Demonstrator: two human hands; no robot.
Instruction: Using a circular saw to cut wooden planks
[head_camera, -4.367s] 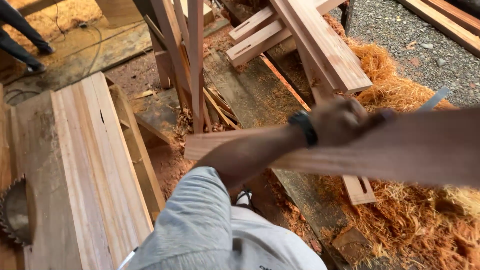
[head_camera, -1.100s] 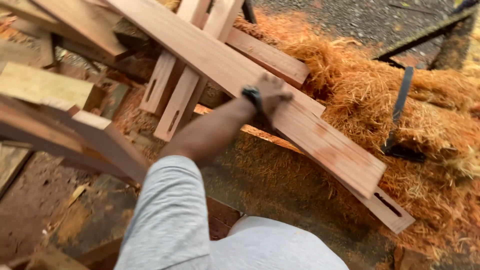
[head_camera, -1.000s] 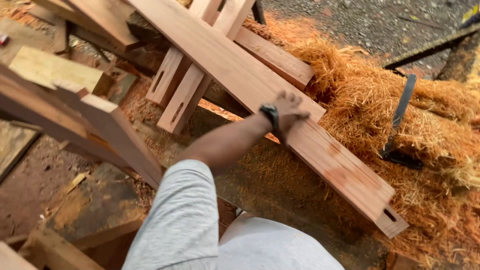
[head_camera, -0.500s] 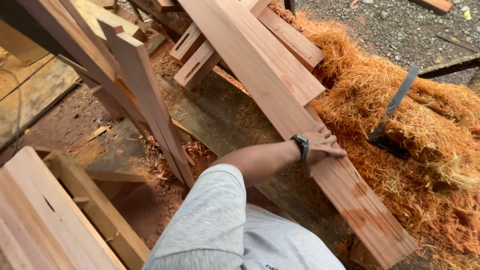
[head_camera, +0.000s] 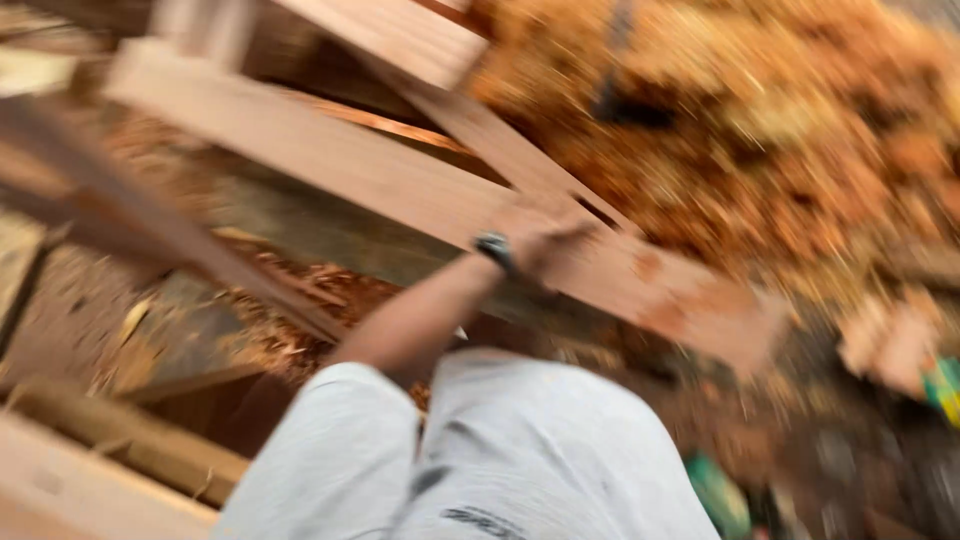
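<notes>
Grey tee, blk wristwatch.

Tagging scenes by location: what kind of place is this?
Likely an outdoor sawmill or carpentry yard: long reddish-brown sawn wooden planks lie stacked and crossed, beside a heap of orange wood shavings. One hand rests on a plank.

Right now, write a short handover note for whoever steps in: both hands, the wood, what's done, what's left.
Picture is badly blurred by motion.
Left hand: arm stretched out, wristwatch on, hand on the long reddish plank; the grip itself is too blurred to tell.
Right hand: out of view.
Plank lies slanted over other boards, one end beside the pile of wood shavings.
Done: plank in hand.
Left: plank not yet set down anywhere.
</notes>
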